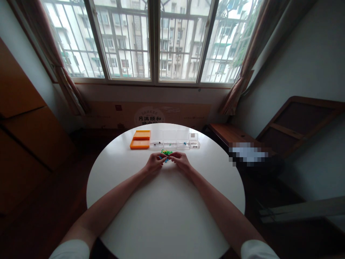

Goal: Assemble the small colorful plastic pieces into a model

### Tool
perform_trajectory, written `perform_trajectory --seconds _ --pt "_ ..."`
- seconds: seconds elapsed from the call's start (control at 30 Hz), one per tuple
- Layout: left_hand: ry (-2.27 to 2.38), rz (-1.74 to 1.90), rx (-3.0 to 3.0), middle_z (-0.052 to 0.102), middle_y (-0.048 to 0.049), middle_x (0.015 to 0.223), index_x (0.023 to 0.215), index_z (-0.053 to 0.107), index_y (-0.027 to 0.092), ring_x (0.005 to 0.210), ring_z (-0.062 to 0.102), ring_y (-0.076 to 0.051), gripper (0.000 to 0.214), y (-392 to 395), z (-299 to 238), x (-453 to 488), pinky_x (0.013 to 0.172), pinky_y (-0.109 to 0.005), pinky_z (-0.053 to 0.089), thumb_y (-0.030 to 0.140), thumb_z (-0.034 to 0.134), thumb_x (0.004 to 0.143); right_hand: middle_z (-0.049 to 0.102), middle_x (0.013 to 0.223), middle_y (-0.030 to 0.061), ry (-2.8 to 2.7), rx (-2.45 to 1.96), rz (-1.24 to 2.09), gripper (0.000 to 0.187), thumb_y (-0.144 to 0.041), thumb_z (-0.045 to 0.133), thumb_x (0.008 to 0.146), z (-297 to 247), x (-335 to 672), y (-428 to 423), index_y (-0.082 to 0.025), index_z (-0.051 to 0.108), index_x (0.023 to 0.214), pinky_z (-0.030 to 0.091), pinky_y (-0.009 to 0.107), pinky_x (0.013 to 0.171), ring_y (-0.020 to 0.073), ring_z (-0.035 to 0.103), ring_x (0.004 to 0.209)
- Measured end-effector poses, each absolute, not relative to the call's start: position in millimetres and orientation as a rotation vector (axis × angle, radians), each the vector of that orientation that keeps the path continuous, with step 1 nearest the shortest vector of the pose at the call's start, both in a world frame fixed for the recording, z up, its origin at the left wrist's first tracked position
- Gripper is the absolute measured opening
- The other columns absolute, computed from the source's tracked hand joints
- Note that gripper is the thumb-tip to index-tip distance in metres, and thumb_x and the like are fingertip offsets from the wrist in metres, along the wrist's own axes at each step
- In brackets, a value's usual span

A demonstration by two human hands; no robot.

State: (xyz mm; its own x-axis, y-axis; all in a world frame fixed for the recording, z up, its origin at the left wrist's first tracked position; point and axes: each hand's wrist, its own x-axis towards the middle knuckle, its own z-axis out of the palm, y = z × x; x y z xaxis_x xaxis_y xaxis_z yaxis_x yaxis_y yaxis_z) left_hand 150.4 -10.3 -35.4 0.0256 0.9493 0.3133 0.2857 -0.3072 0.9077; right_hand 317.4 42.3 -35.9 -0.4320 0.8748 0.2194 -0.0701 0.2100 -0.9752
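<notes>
My left hand (155,161) and my right hand (181,160) meet near the far side of the round white table, fingertips almost touching. Each has thumb and fingers pinched together; whatever sits between them is too small to make out. Right at the fingertips lies a pile of tiny green, yellow and blue pieces (167,152), partly covered by the fingers. Beyond the pile stands a row of open clear plastic boxes (169,136), with a few small dark, green and blue pieces in them. An open orange box (140,144) is at the row's left end.
The round white table (164,208) spans the space under my forearms. Behind it are a printed cardboard panel (188,111) and a barred window. A brown wooden piece of furniture (231,133) stands close to the table's right side. Orange-brown cabinets (24,144) line the left.
</notes>
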Motion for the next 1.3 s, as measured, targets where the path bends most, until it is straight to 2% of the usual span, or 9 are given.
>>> perform_trajectory --seconds 0.6,0.9,1.07,1.3 --pt "1.276 1.317 1.651 0.065 -0.0070 0.071 0.082 0.066 0.010 0.049 0.055 -0.010 0.035 -11.8 -34.3 151.1 0.043 -0.020 0.045 0.043 0.062 0.069 0.066 0.064 0.0034 -1.596 -0.782 1.376 0.022 -0.032 0.068 0.057 -26.8 317.6 36.3 -0.016 0.067 0.072 0.038 0.025 0.050 0.0120 0.054 0.053" --pt "1.291 1.309 1.654 0.066 -0.0067 0.072 0.083 0.066 0.011 0.048 0.055 -0.010 0.034 -11.2 -34.5 151.1 0.043 -0.019 0.045 0.042 0.062 0.070 0.066 0.065 0.0035 -1.602 -0.781 1.383 0.028 -0.035 0.069 0.058 -31.4 317.4 39.2 -0.016 0.065 0.077 0.038 0.024 0.049 0.0123 0.054 0.055" --pt "1.297 1.311 1.645 0.065 -0.0064 0.070 0.083 0.066 0.011 0.048 0.055 -0.010 0.034 -10.9 -34.3 151.7 0.042 -0.019 0.044 0.041 0.063 0.069 0.065 0.062 0.0027 -1.604 -0.773 1.365 0.027 -0.036 0.071 0.056 -33.4 316.6 40.8 -0.015 0.065 0.073 0.037 0.024 0.049 0.0124 0.054 0.054" --pt "1.262 1.373 1.611 0.062 -0.0040 0.073 0.101 0.060 0.012 0.048 0.054 -0.009 0.043 -11.1 -34.7 151.0 0.041 -0.019 0.044 0.040 0.064 0.068 0.064 0.061 0.0027 -1.385 -0.827 1.349 0.029 -0.035 0.071 0.055 -33.3 318.3 43.6 -0.015 0.064 0.075 0.038 0.024 0.046 0.0115 0.053 0.049"
